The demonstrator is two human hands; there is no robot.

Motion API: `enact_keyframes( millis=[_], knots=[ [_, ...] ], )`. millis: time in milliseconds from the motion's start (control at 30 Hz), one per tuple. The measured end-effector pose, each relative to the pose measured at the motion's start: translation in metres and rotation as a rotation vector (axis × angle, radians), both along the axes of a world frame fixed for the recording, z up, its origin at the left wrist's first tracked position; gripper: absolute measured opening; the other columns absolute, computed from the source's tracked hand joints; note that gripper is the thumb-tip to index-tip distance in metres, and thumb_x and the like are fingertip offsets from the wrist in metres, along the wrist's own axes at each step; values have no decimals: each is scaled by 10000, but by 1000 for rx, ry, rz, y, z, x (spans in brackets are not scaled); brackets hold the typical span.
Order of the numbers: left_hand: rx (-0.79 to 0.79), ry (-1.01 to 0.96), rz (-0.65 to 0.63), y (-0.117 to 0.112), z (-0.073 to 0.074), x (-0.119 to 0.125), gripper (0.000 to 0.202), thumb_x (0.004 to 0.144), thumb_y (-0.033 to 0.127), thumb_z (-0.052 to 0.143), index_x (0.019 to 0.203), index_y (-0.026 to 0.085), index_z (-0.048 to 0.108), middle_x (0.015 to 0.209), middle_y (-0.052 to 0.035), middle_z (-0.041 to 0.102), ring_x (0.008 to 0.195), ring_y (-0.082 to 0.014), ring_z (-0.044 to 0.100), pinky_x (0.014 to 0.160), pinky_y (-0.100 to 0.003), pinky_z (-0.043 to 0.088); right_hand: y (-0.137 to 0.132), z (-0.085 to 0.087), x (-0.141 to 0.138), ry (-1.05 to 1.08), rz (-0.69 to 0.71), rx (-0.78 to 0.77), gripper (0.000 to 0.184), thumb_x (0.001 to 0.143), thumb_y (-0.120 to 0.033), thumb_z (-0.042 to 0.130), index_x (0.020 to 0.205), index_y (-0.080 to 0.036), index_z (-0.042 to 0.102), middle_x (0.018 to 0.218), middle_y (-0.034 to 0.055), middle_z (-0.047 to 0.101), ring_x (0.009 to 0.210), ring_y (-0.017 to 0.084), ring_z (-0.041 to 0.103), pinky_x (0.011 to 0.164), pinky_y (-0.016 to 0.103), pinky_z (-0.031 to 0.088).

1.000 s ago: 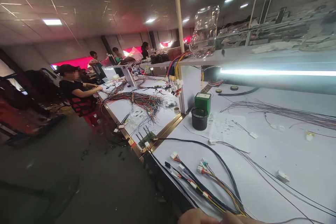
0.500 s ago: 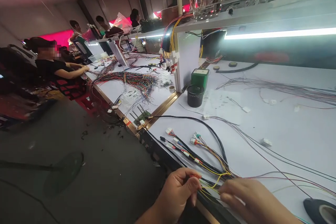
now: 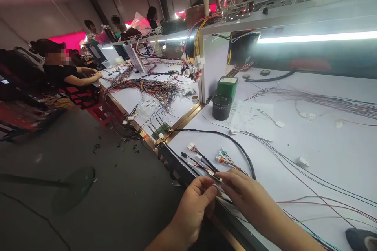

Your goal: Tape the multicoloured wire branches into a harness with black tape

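Near the bench's front edge my left hand (image 3: 196, 203) is closed in a pinch; what sits between its thumb and forefinger is mostly hidden. My right hand (image 3: 250, 194) reaches in from the right, palm down across the wire bundle, its fingertips closing around a small white connector (image 3: 220, 179). Another white connector (image 3: 211, 173) lies just beyond them on the same leads. Farther off, the harness ends fan out: a white plug (image 3: 191, 146), a black plug (image 3: 183, 154) and an orange-and-white plug (image 3: 218, 159). My right hand covers the wires behind these ends.
A thick black cable (image 3: 235, 141) curves behind the harness to a green board with pins (image 3: 161, 130). Beyond stand a black cup (image 3: 221, 108) and a green box (image 3: 231, 85). Black tape (image 3: 357, 238) lies at lower right. A co-worker (image 3: 63, 70) sits at far left.
My right hand has moved left and farther forward, from the yellow wires to the white connectors. My left hand has shifted slightly left and up, still pinched. The view has drifted slightly.
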State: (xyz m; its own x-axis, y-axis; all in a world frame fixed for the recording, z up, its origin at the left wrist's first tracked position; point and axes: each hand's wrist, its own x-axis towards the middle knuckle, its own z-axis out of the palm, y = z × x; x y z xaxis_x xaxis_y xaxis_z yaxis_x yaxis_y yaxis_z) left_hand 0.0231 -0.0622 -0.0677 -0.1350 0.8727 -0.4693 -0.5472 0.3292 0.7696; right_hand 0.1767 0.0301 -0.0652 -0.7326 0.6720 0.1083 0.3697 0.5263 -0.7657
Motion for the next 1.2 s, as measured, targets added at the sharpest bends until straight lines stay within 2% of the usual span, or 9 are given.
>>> enact_keyframes(
  millis=[67, 133, 267, 500, 700, 967, 1067, 1200],
  knots=[
    [-8, -81, 9, 7, 1, 3, 291, 790, 357, 728, 930, 128, 615, 757, -13, 596, 541, -39, 411, 489, -168, 286, -4, 4, 7, 115, -62, -48, 172, 969, -292, 467, 1043, -307, 621, 934, 4, 621, 857, 153, 616, 740, 273, 509],
    [-21, -135, 26, 13, 2, 6, 306, 783, 363, 735, 928, 117, 624, 740, -18, 594, 540, -40, 424, 489, -168, 295, -8, 6, 11, 156, -125, -37, 155, 962, -320, 487, 965, -300, 640, 884, -1, 615, 782, 145, 614, 675, 260, 500],
    [-12, -146, 49, 16, 5, 12, 355, 754, 389, 758, 948, 119, 634, 719, -13, 591, 515, -47, 431, 470, -181, 308, -16, 7, 12, 150, -219, 42, 163, 952, -355, 503, 886, -271, 627, 839, 1, 611, 693, 140, 605, 601, 257, 485],
    [-18, -157, 74, 14, 8, 16, 383, 712, 387, 794, 944, 121, 643, 701, -18, 606, 508, -49, 440, 479, -183, 321, -22, 1, 15, 159, -278, 206, 164, 949, -323, 489, 837, -254, 585, 773, -20, 589, 624, 118, 581, 553, 240, 456],
    [-14, -168, 87, 13, 10, 17, 408, 697, 388, 806, 949, 113, 640, 679, -7, 595, 484, -42, 429, 468, -186, 321, -22, -7, 12, 147, -271, 355, 183, 953, -259, 438, 802, -227, 537, 771, 1, 582, 620, 121, 568, 547, 233, 438],
    [-27, -170, 95, 13, 4, 17, 405, 677, 373, 822, 940, 128, 634, 661, 8, 587, 476, -39, 430, 468, -182, 316, -23, -4, 12, 63, -267, 489, 162, 942, -210, 421, 822, -224, 529, 768, -5, 598, 564, 108, 570, 489, 222, 394],
    [-11, -101, 52, 12, 1, 17, 385, 688, 362, 818, 933, 124, 640, 651, 7, 592, 484, -38, 438, 481, -178, 320, -24, -2, 13, 40, -265, 506, 176, 955, -226, 408, 837, -227, 538, 775, 3, 607, 562, 114, 574, 486, 225, 395],
    [22, -83, 8, 11, -4, 17, 358, 709, 351, 805, 932, 126, 638, 666, -7, 618, 475, -40, 451, 487, -185, 311, -27, -1, 11, 47, -247, 426, 220, 974, -266, 381, 804, -237, 517, 726, -8, 598, 546, 116, 571, 485, 217, 412]
  ],
)
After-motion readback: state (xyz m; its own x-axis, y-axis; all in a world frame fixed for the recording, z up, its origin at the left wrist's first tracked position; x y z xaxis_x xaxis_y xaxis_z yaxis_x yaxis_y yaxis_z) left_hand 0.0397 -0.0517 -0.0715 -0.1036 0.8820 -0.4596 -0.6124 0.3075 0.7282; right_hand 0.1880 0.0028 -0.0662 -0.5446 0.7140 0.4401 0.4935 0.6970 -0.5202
